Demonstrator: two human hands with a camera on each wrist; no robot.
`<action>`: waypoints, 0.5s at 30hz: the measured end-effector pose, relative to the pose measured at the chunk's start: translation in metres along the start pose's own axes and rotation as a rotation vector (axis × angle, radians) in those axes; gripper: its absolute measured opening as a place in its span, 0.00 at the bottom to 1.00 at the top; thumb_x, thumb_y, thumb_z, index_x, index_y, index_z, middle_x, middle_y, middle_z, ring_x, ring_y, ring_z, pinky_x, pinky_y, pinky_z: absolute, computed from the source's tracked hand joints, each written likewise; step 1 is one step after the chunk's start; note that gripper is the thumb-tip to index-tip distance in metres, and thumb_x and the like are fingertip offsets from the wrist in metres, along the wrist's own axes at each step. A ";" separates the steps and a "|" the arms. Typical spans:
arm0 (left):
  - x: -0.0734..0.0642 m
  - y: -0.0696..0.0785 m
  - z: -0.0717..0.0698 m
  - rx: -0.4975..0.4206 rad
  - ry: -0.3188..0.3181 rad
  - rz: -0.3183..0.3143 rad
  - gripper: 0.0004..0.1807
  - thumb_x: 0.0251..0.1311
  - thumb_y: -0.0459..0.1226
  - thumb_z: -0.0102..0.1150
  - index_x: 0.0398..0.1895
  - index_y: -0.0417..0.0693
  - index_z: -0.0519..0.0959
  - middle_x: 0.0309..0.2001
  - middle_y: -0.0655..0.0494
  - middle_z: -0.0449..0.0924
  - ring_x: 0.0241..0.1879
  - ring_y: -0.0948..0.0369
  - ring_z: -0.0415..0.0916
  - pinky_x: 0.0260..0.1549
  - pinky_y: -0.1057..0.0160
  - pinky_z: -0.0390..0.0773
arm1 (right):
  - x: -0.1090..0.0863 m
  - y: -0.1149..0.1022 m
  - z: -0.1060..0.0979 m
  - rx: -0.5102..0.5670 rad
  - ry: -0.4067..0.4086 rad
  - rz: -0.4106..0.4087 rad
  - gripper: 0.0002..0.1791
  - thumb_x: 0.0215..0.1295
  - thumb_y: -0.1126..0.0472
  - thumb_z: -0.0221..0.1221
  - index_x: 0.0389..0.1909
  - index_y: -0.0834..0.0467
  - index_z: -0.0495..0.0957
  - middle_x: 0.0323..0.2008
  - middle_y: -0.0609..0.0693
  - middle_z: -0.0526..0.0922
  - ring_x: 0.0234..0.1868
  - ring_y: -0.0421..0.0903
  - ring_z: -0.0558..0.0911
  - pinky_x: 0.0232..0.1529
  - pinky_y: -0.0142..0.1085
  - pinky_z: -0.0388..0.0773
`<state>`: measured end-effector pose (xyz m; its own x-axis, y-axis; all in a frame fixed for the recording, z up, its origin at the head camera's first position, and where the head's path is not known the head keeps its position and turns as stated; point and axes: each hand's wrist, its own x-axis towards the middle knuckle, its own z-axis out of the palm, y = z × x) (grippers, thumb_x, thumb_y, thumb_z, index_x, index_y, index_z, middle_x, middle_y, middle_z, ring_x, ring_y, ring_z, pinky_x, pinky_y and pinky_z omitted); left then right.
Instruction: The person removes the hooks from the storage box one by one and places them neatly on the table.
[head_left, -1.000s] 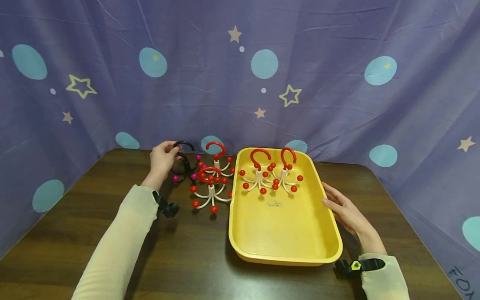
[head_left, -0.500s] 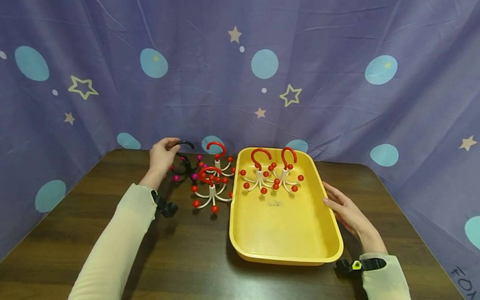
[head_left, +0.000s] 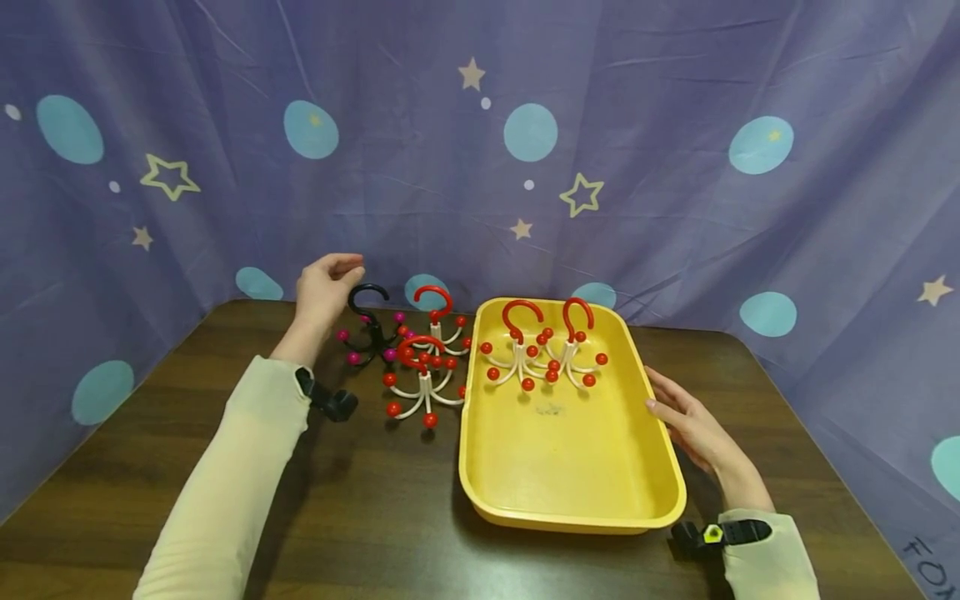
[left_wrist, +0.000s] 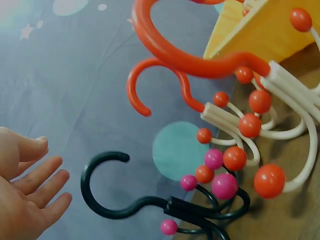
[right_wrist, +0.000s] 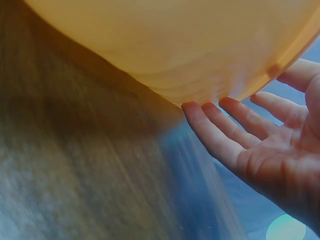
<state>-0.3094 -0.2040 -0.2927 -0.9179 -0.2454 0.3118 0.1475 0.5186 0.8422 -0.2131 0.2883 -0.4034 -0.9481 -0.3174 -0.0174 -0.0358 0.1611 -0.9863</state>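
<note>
My left hand [head_left: 322, 292] is up beside the black hanger [head_left: 377, 335], whose curved hook is topmost and whose arms end in pink balls. In the left wrist view the fingers [left_wrist: 37, 192] are loosely extended, with a gap between them and the black hook [left_wrist: 92, 192]. Two white hangers with red hooks and red ball tips, a front one [head_left: 424, 385] and a back one [head_left: 437, 332], stand between it and the yellow tray [head_left: 555, 475]. My right hand [head_left: 697, 429] rests against the tray's right side, fingers nearly straight on its outer wall [right_wrist: 165, 60] and thumb by the rim.
Inside the tray, toward its far end, two more red-and-white hangers stand close together, a left one [head_left: 519, 358] and a right one [head_left: 568, 354]. The brown wooden table [head_left: 360, 508] ends at a purple patterned curtain [head_left: 420, 183] behind.
My left hand has let go of the black hanger's hook and risen slightly away from it. The black hanger stays standing by the red-and-white ones. My right hand has kept its place at the tray.
</note>
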 end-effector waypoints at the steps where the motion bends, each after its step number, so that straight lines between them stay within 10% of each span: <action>1: 0.000 0.002 0.000 0.009 -0.009 0.001 0.17 0.61 0.39 0.54 0.52 0.43 0.76 0.51 0.45 0.77 0.51 0.54 0.73 0.51 0.58 0.70 | 0.000 0.000 0.000 -0.005 0.001 0.000 0.35 0.69 0.58 0.47 0.71 0.57 0.41 0.68 0.67 0.47 0.49 0.35 0.76 0.44 0.35 0.77; 15: 0.001 0.038 0.016 0.071 -0.192 -0.023 0.20 0.62 0.42 0.53 0.55 0.43 0.74 0.54 0.45 0.74 0.54 0.50 0.69 0.53 0.52 0.68 | 0.001 0.000 0.001 -0.008 0.005 0.003 0.35 0.70 0.58 0.46 0.71 0.56 0.41 0.68 0.68 0.47 0.49 0.35 0.76 0.44 0.34 0.77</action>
<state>-0.3106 -0.1712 -0.2681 -0.9752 -0.1005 0.1972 0.1055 0.5724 0.8132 -0.2135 0.2875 -0.4035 -0.9498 -0.3122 -0.0192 -0.0358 0.1693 -0.9849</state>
